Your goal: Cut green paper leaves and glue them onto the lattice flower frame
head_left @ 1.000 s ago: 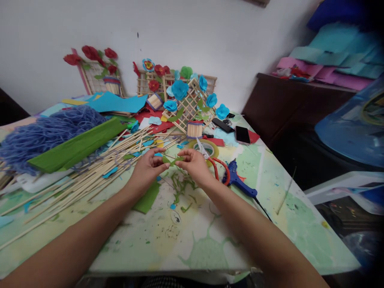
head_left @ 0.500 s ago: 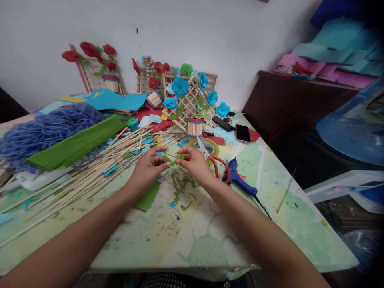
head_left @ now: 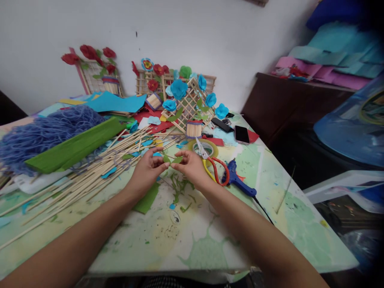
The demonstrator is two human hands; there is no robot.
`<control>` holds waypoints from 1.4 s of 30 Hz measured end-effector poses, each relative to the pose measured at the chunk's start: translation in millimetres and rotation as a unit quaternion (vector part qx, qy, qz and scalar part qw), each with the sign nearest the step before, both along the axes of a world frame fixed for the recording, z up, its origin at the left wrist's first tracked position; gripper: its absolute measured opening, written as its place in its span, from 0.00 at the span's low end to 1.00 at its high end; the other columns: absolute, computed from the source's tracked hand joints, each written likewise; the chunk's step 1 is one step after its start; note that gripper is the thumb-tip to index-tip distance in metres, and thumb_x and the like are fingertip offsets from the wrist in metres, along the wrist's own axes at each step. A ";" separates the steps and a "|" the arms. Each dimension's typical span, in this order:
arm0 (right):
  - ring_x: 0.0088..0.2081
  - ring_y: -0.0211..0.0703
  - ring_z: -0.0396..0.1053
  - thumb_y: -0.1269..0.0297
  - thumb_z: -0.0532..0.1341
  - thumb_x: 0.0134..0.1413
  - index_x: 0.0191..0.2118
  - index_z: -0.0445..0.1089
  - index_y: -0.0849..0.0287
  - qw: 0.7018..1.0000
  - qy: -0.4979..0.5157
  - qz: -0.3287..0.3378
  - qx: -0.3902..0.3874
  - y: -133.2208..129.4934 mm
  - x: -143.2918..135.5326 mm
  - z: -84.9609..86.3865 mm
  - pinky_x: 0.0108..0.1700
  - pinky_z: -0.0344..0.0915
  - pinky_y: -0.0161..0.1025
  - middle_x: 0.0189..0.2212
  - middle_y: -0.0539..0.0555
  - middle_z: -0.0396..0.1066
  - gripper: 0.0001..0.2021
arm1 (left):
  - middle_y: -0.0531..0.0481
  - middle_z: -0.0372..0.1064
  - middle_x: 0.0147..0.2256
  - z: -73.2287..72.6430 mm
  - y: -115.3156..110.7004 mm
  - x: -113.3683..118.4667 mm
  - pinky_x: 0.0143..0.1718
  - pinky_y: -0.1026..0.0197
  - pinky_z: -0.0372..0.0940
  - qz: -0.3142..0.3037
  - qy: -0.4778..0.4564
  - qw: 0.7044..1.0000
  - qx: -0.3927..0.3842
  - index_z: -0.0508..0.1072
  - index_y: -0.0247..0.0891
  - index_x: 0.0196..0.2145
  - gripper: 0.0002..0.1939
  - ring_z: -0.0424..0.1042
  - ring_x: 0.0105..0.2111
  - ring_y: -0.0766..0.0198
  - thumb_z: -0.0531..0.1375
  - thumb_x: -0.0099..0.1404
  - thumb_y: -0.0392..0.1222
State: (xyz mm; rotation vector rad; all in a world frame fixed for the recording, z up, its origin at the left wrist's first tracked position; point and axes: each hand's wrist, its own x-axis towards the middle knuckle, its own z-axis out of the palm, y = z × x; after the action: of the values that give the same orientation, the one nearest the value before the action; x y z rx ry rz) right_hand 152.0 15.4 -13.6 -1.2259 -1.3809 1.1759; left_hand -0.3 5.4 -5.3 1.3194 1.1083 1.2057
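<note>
Over the middle of the table, my left hand (head_left: 149, 167) pinches a small green paper leaf piece (head_left: 167, 159) between thumb and fingers. My right hand (head_left: 192, 166) grips the other side of it, where a second leaf shape (head_left: 177, 160) shows. Whether the two leaves are one joined piece I cannot tell. Green paper scraps (head_left: 179, 185) lie below the hands, and a green paper sheet (head_left: 147, 199) is partly under my left wrist. Scissors (head_left: 211, 158) with red and yellow handles rest by my right hand, their blades over a tape roll (head_left: 215, 149).
A blue glue gun (head_left: 240, 180) with a cord lies at right, below a phone (head_left: 241, 134). Bamboo sticks (head_left: 90, 182), green crepe paper (head_left: 75, 146) and blue yarn (head_left: 51, 130) cover the left. Behind stands a stick lattice (head_left: 192, 98) with blue paper flowers.
The two leaf shapes now show more plainly between my fingertips, and my hands have shifted only slightly. The objects on the table stay in place while the view tilts a little.
</note>
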 end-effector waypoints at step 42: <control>0.19 0.32 0.58 0.66 0.62 0.47 0.20 0.65 0.59 0.999 0.016 0.029 -0.021 -9.4 -3.7 0.6 0.24 0.55 0.31 0.17 0.47 0.67 0.10 | 0.61 0.65 0.21 -7.1 -3.3 3.5 0.28 0.66 0.58 0.009 -0.107 0.992 -0.073 0.66 0.37 0.46 0.29 0.66 0.23 0.69 0.70 0.46 0.40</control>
State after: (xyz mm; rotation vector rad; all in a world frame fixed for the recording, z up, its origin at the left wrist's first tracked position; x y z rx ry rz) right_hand 148.3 6.0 -13.0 -1.1986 -1.3826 1.2647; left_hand 3.2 2.1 -12.4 1.0448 1.0349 1.2232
